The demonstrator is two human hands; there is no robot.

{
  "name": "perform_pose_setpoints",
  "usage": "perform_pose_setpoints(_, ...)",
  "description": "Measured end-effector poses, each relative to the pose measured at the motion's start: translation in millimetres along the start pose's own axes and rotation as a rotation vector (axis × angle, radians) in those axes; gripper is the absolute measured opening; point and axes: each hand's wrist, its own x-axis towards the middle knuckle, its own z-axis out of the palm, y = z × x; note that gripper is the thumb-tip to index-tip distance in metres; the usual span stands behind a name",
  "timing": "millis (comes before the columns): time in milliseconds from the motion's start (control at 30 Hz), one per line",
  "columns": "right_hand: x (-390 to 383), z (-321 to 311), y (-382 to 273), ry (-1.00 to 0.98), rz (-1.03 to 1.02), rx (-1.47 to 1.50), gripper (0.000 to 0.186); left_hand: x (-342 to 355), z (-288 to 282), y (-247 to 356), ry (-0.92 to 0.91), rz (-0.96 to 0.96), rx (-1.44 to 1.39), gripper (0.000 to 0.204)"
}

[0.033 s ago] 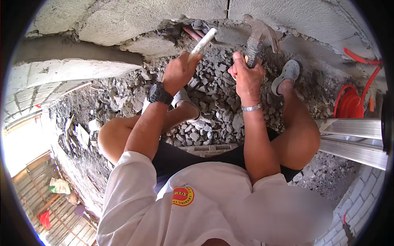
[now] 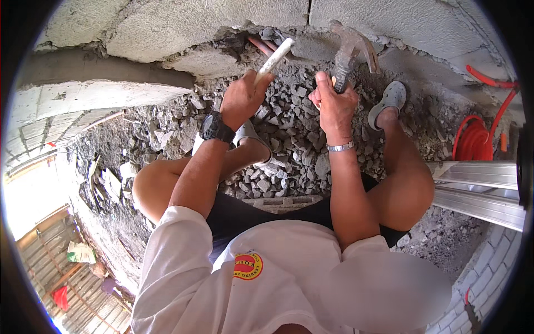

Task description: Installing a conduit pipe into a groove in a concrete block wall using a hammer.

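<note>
My left hand (image 2: 243, 97) is closed round a short whitish rod (image 2: 278, 55), whose upper end angles toward a broken cavity (image 2: 239, 44) in the concrete wall, where orange pipes (image 2: 260, 45) show. My right hand (image 2: 336, 106) grips a rusty claw hammer (image 2: 350, 44) by its dark handle, head up against the wall in this view; whether it touches, I cannot tell. Loose grey rubble (image 2: 283, 139) lies below and around both hands.
My feet rest in the rubble either side, beside my bent legs. At right are an orange hose coil (image 2: 473, 139) and an aluminium ladder (image 2: 473, 173). A concrete ledge (image 2: 111, 92) runs along the left; corrugated sheeting (image 2: 72, 267) shows at lower left.
</note>
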Motion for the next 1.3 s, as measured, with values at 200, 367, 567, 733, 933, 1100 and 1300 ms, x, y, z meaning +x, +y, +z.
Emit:
perform_pose_setpoints(200, -3.8, 3.9, -0.3, -0.010, -0.050, 0.111, 0.022, -3.1, 7.3, 9.1, 0.084, 0.003, 0.025, 0.035)
perform_pose_setpoints(367, -4.0, 5.4, 16.6, -0.002, -0.053, 0.092, 0.021, -1.5, 6.6, 9.8, 0.059, -0.025, -0.006, 0.041)
perform_pose_setpoints(567, -12.1, 17.8, -3.0, -0.005, -0.105, 0.174, 0.019, 0.5, 6.3, 6.7, 0.057, -0.062, 0.020, 0.041)
perform_pose_setpoints(733, -11.5, 30.8, -0.5, -0.002, -0.196, 0.257, 0.016, -0.1, 7.0, 30.5, 0.106, -0.063, 0.056, 0.041)
perform_pose_setpoints(933, -8.1, 20.3, 28.1, -0.016, 0.236, -0.034, 0.022, 4.9, 8.4, 32.5, 0.105, -0.082, 0.011, 0.039)
perform_pose_setpoints(1100, -10.4, 19.5, -37.4, -0.065, -0.378, 0.370, 0.017, 2.9, 5.2, 32.4, 0.125, -0.036, 0.008, 0.040)
perform_pose_setpoints(1300, 1.5, 11.8, 33.5, -0.044, 0.077, -0.272, 0.023, 5.1, 9.1, 36.4, 0.106, -0.108, 0.005, 0.038)
